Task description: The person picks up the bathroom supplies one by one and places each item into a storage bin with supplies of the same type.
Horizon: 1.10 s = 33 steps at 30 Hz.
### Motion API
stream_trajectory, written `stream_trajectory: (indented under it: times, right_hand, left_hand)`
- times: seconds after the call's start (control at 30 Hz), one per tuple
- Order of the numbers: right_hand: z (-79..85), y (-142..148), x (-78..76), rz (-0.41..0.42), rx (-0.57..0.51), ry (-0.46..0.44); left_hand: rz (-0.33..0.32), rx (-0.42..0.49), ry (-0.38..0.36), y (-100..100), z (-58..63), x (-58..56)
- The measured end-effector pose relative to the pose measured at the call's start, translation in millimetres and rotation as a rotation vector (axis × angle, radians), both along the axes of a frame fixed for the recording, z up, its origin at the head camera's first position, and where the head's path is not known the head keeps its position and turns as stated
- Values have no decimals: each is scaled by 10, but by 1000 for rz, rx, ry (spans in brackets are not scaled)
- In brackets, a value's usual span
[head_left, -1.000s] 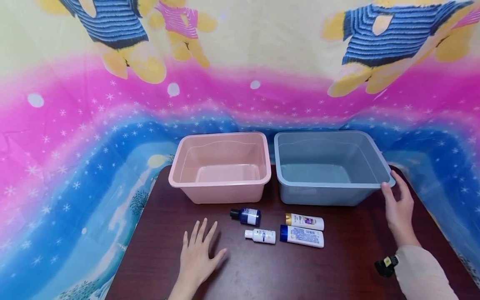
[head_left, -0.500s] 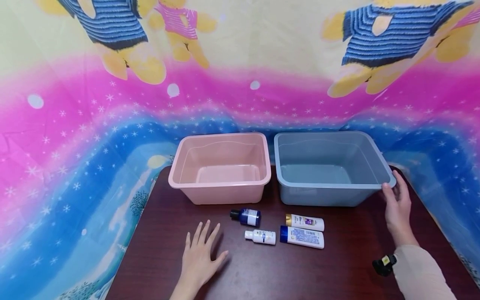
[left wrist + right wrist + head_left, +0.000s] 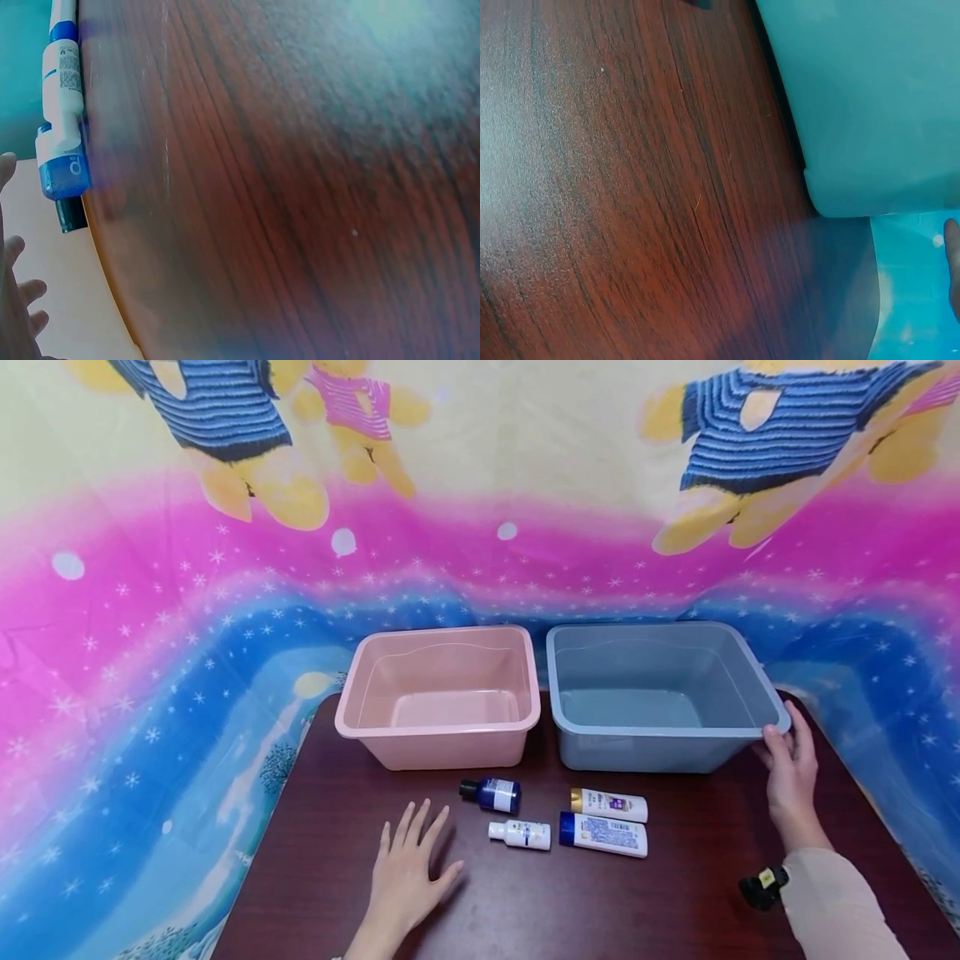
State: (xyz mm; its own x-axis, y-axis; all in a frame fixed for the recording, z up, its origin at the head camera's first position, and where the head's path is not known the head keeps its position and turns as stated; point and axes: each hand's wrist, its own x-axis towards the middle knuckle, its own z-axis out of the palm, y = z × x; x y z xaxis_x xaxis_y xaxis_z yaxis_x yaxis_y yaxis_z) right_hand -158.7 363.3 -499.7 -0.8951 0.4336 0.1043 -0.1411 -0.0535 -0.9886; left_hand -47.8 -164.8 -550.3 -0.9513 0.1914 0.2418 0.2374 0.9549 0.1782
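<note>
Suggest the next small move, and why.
I'd likely slide the left hand toward the small white-capped white plastic bottle: that hand holds nothing, its thumb-and-index gap faces the bottle, and the right hand grips the rectangular blue-grey plastic tub by its corner.

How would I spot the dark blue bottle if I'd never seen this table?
On the brown table, find the pink tub, left of the blue-grey tub. Lying just in front of the pink tub is the dark blue bottle, its black cap pointing left. It alone has a dark body; the other three bottles are white.
</note>
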Motion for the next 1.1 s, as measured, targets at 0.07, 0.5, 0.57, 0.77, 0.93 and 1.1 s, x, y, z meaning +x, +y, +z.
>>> stream_trajectory:
  times: [0.07, 0.5, 0.57, 0.77, 0.93, 1.1]
  right_hand:
    - [-4, 0, -1, -2, 1, 2]
    - [16, 28, 6, 15, -4, 64]
    - [24, 35, 8, 29, -3, 78]
    - [34, 60, 3, 59, -27, 121]
    - [29, 76, -11, 69, -51, 126]
    - [4, 89, -17, 89, -55, 151]
  left_hand:
    - [-13, 5, 12, 24, 7, -7]
    - [-69, 31, 37, 115, 1, 3]
    - [-74, 29, 32, 126, -4, 4]
    - [-107, 47, 23, 182, 8, -33]
    - [-162, 63, 27, 248, 45, -81]
    - [-231, 49, 37, 319, 93, -128]
